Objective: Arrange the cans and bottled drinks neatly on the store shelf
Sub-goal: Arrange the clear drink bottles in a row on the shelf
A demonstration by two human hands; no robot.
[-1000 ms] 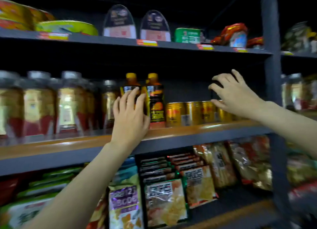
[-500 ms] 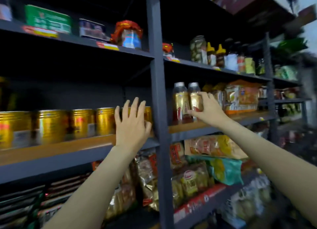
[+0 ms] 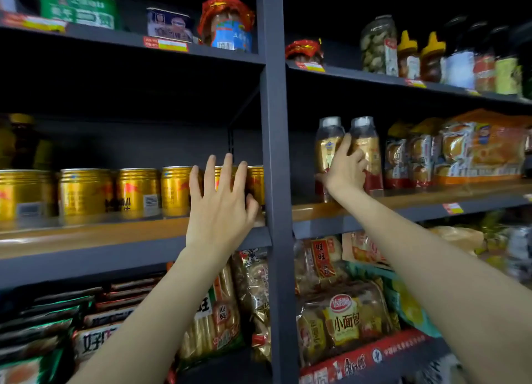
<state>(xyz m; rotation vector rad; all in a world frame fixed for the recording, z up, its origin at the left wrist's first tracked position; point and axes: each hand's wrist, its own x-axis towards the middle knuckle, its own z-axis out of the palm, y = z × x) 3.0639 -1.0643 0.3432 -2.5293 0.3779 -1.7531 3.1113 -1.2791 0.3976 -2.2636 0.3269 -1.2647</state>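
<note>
A row of gold cans (image 3: 86, 193) stands on the wooden middle shelf (image 3: 95, 234), left of a grey upright post. My left hand (image 3: 221, 208) has its fingers spread straight against the rightmost gold cans (image 3: 256, 182) beside the post. Two clear bottles with silver caps and gold-red labels (image 3: 371, 153) stand on the shelf right of the post. My right hand (image 3: 345, 167) grips the left one of these bottles (image 3: 326, 147), fingers curled round its lower half.
The grey upright post (image 3: 273, 153) splits the shelving. Snack bags (image 3: 475, 150) stand right of the bottles. Jars and sauce bottles (image 3: 431, 55) fill the top shelf. Packaged snacks (image 3: 339, 320) crowd the lower shelf. Dark bottles (image 3: 20, 141) stand at far left.
The view swung right, from the left bay to the post. My left hand moved from a dark bottle to the gold cans. My right hand left the cans and took hold of a clear bottle.
</note>
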